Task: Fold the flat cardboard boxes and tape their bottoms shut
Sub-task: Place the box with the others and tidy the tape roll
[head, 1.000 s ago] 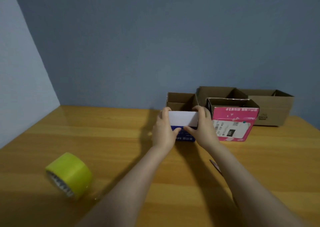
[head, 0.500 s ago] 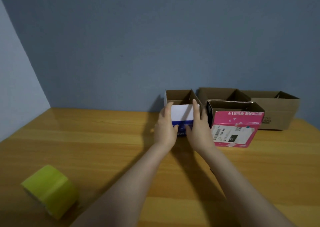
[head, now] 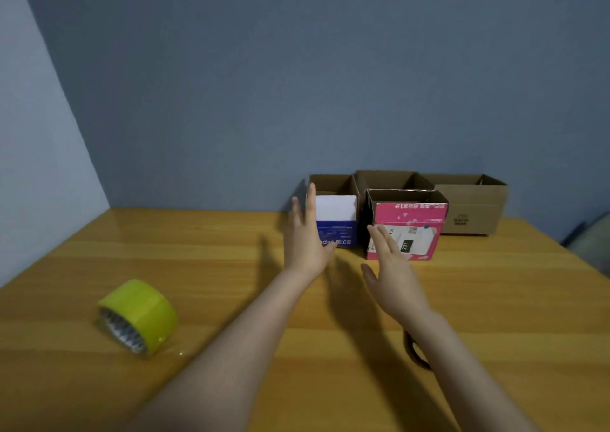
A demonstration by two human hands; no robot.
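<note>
Both hands have let go of the white-and-blue box [head: 336, 220]. Each grip is open, the left hand [head: 305, 243] perhaps brushing its side, the right hand [head: 392, 276] drawn back. It stands upright on the worktop [head: 198, 250] just left of the pink box [head: 409, 230], likely finished.

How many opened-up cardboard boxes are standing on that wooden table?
4. A white-and-blue cardboard box by the left hand, a pink cardboard box right of it, a plain brown box behind those two, a larger brown box far right. Others may hide behind.
</note>
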